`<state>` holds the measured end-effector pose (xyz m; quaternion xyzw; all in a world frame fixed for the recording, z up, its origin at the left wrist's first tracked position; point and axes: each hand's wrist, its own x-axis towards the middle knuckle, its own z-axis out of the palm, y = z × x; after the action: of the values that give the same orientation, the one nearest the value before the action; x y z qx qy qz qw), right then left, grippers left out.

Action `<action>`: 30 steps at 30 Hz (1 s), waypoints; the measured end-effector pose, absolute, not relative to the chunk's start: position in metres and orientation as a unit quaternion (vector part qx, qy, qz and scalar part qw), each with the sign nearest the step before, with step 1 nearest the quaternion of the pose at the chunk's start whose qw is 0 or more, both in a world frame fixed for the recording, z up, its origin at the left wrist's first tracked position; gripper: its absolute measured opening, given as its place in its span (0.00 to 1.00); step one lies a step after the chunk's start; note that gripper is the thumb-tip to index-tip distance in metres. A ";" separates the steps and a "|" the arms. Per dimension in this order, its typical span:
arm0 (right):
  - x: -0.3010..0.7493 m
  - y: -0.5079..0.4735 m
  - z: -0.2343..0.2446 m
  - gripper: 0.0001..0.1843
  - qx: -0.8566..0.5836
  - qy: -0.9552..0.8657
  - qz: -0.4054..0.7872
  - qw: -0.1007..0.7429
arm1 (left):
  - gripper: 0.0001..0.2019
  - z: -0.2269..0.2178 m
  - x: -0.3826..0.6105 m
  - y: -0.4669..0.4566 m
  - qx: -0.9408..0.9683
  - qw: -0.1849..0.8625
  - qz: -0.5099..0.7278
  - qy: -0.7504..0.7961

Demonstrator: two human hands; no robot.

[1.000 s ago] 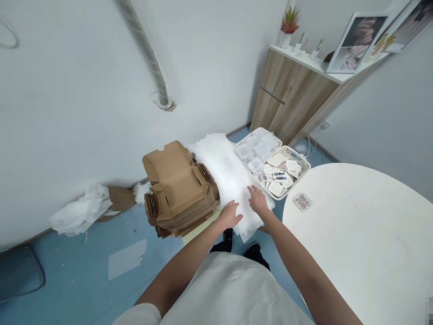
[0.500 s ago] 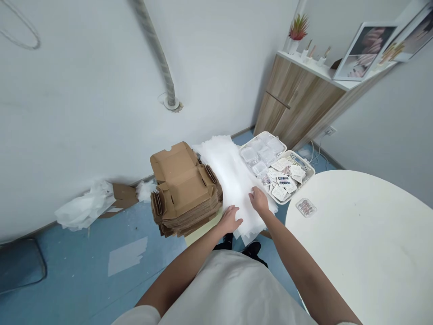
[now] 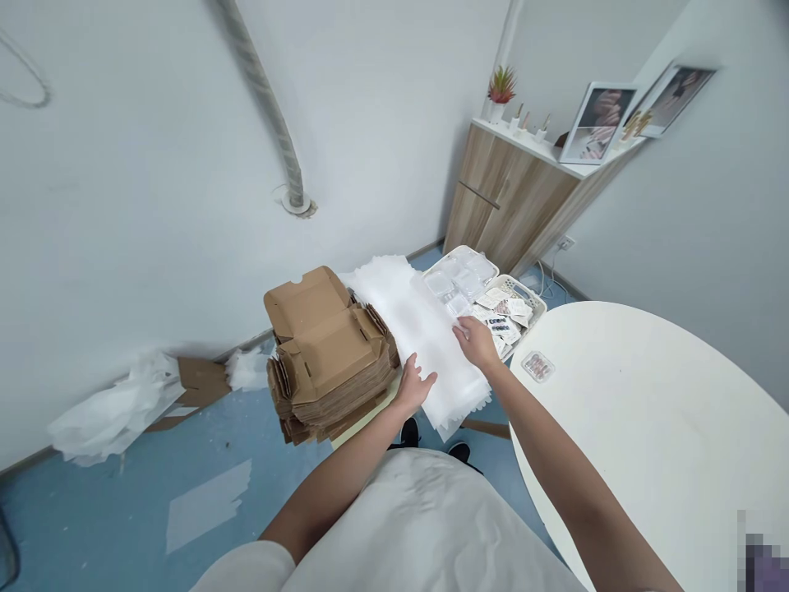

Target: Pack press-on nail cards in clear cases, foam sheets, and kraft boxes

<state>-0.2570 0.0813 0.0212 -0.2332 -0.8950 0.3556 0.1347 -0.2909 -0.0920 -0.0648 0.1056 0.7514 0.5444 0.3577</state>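
White, thin foam sheets [image 3: 425, 329] lie in a loose stack at the centre, their near edges ragged and fanned out. My left hand [image 3: 414, 386] is over the stack's left edge, thumb and fingers spread apart. At the right edge of the stack, my right hand [image 3: 477, 344] has its fingers pinched together on a foam sheet; the fingertips are partly hidden. Flattened brown cardboard boxes [image 3: 333, 349] are piled just left of the sheets, the top one unfolded.
Two white baskets [image 3: 535, 309] hold clear plastic cases and printed cards behind my right hand. A round white table [image 3: 647, 395] stands at right with one small clear case [image 3: 538, 367] on it. A wooden cabinet [image 3: 518, 197] is behind; plastic wrap [image 3: 117, 411] lies on the floor at left.
My view has shifted slightly to the right. My right hand has moved up along the sheets' right edge, and my left hand's fingers now point more upward. The sheets' near edges look shifted.
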 end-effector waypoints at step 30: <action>0.141 0.053 -0.037 0.28 -0.683 -0.516 0.368 0.362 | 0.15 -0.040 -0.090 0.036 0.462 0.470 0.351 0.665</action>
<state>0.1415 0.0530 -0.0370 -0.6833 -0.5163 0.3680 0.3621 -0.0896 0.0363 -0.0404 0.4617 0.6650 0.3513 0.4703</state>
